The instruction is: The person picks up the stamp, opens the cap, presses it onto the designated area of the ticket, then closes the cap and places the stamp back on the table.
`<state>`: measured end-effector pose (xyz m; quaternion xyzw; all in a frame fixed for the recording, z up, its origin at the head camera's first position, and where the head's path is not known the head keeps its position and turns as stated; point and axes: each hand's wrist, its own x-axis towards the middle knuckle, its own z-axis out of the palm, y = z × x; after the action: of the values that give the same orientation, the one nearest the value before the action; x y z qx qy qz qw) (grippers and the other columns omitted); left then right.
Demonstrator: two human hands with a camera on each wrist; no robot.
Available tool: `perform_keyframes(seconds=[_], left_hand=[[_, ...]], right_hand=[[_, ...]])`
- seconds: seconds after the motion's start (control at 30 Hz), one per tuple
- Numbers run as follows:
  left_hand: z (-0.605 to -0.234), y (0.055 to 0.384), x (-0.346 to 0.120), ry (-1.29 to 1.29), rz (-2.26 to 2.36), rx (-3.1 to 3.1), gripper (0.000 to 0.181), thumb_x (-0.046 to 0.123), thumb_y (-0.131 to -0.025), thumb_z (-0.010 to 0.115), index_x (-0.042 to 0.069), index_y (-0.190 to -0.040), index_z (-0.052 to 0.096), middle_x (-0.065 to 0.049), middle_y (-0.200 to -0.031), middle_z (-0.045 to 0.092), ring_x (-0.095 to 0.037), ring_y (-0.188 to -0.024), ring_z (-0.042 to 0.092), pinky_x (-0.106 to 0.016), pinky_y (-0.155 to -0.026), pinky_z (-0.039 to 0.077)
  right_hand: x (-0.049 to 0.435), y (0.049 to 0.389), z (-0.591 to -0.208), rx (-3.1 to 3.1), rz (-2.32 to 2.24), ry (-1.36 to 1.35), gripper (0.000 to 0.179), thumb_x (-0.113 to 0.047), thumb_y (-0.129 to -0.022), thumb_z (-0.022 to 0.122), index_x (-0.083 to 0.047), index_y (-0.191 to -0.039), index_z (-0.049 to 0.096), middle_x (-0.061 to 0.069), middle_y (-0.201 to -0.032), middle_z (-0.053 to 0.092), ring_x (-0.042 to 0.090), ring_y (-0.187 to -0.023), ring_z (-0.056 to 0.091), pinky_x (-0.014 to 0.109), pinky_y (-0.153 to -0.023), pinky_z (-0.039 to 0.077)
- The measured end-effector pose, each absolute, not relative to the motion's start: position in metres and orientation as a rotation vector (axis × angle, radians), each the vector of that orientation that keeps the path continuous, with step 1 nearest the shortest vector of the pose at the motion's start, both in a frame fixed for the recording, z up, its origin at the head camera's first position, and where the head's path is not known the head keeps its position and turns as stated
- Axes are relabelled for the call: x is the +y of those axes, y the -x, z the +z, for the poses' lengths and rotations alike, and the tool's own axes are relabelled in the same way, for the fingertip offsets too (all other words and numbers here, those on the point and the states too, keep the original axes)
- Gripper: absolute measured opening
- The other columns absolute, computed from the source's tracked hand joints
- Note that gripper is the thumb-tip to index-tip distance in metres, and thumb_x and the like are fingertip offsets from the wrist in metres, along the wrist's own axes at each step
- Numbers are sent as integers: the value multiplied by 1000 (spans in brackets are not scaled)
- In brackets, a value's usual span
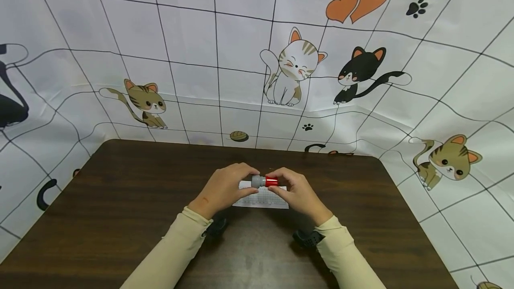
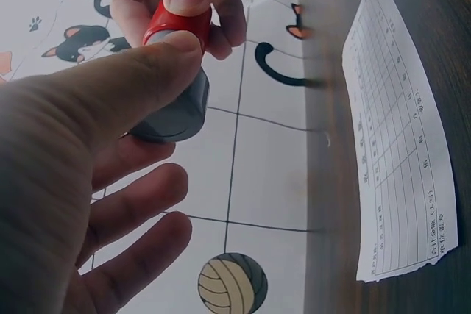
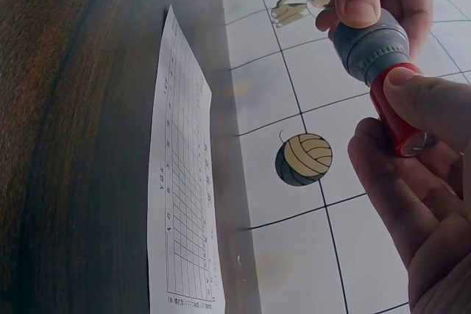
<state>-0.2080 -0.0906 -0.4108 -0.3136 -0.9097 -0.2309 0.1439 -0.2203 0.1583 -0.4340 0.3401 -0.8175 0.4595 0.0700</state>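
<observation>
A small stamp with a red handle and a grey capped end is held level between both hands, above a paper form. My left hand pinches the grey cap between thumb and fingers. At the other end, my right hand grips the red handle, its thumb pressed along the side. A ribbed grey collar shows between cap and handle in the right wrist view. The printed white form lies on the table, partly hidden by the hands and stamp in the head view.
The dark brown wooden table spans the space in front of me. Behind it and at both sides hangs a white grid-lined sheet with printed cats. A dark wrist device sits below the right sleeve, and another below the left.
</observation>
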Motion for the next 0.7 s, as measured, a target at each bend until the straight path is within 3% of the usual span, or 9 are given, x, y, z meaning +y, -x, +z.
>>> perform_keyframes(seconds=[0.2, 0.43, 0.7], left_hand=[[-411, 209, -90, 893, -662, -2607, 43, 33, -86, 87, 17, -123, 72, 3, -116, 73, -15, -104, 69, -36, -92, 59], [-412, 209, -91, 930, -654, -2608, 42, 30, -89, 84, 15, -126, 71, 2, -118, 72, -16, -105, 69, -36, -92, 59], [-413, 210, -91, 932, -660, -2618, 42, 30, -89, 84, 16, -126, 71, 2, -119, 72, -15, -106, 69, -36, -93, 59]], right_hand=[[158, 221, -435, -2448, 1396, -1029, 30, -1, -91, 77, -6, -120, 70, 13, -113, 72, 25, -97, 73, 41, -84, 62], [158, 219, -434, -2480, 1375, -1025, 32, -1, -91, 78, -7, -121, 69, 18, -115, 71, 22, -98, 73, 35, -86, 61], [157, 220, -434, -2471, 1353, -1040, 31, -1, -91, 78, -8, -120, 69, 11, -114, 71, 23, -101, 73, 33, -87, 61]])
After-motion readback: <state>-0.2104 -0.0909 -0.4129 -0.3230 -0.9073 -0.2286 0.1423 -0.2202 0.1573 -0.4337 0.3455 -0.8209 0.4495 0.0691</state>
